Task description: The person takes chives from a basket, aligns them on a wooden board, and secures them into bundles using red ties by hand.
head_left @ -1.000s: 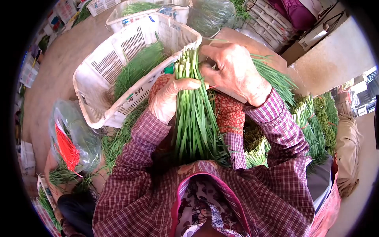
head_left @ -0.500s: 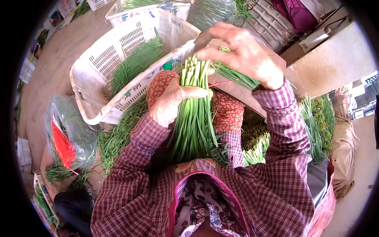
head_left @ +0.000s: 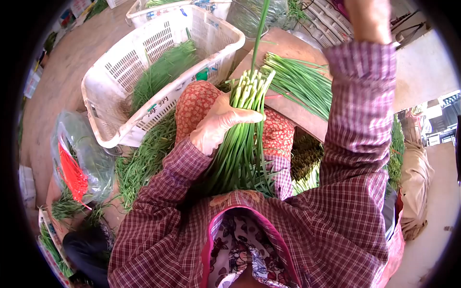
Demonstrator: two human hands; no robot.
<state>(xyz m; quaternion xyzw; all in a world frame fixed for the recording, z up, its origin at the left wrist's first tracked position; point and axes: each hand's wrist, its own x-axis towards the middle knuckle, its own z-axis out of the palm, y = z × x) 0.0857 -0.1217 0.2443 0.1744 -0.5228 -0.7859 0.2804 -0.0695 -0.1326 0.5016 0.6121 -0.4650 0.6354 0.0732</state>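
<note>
My left hand (head_left: 218, 120) is closed around a thick bunch of garlic chives (head_left: 235, 153), thumb across the front. Pale cut ends point up and away from me, while the green leaves hang down onto my lap. One long green stalk (head_left: 260, 33) rises from the top of the bunch and leaves the view at the upper edge. My right hand (head_left: 369, 19) is raised at the top right; only its wrist side shows, the fingers being out of view. Beyond the bunch, more chives (head_left: 302, 79) lie on a wooden board (head_left: 278, 43).
A white plastic crate (head_left: 113, 57) with some greens inside stands at the left, another crate (head_left: 192, 6) behind it. Loose greens (head_left: 146, 161) are heaped beside my left knee. A clear plastic bag (head_left: 98, 163) with red ties (head_left: 73, 173) lies further left.
My right hand has moved from above the bunch up and right, partly out of view. The chives on the board are uncovered, and a long stalk now sticks up from the bunch.
</note>
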